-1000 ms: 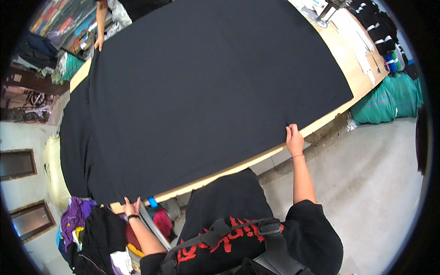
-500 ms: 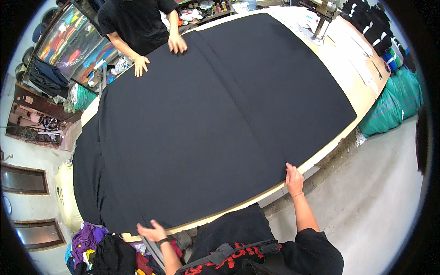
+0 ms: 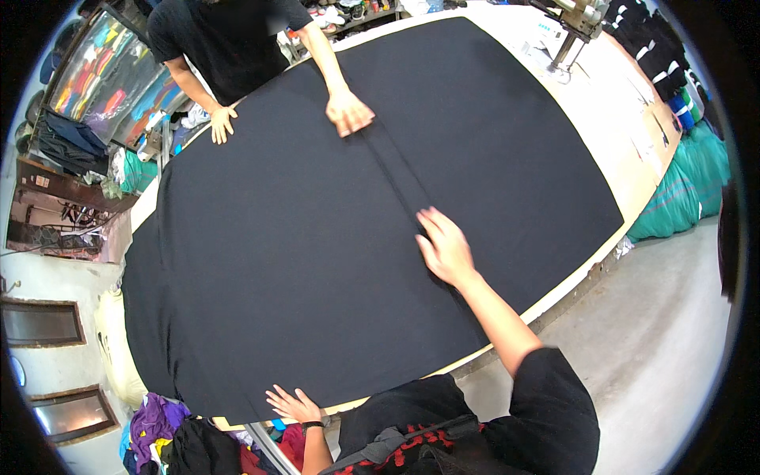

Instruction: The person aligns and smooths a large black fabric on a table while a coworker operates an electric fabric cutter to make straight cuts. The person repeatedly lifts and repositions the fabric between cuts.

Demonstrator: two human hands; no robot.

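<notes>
A wide sheet of black fabric covers most of the table, with a raised crease running lengthwise from the far edge toward the near right. My right hand reaches over the middle, its fingers stretched along that crease and its thumb apart. Close to the near edge, my left hand lies on the fabric with spread fingers. Across the table stands a co-worker, one hand pressing at the far part of the crease, the other hand flat near the far edge. Looser folds gather at the left end.
A cutting machine on a stand is at the pale table's far right. Green sacks lean past the right end. Colourful cloth is heaped at the near left. Wrapped fabrics fill a rack behind the co-worker.
My right hand has moved from the near edge up to the middle of the crease. My left hand has shifted slightly right onto the fabric. A co-worker's hand has slid nearer along the crease.
</notes>
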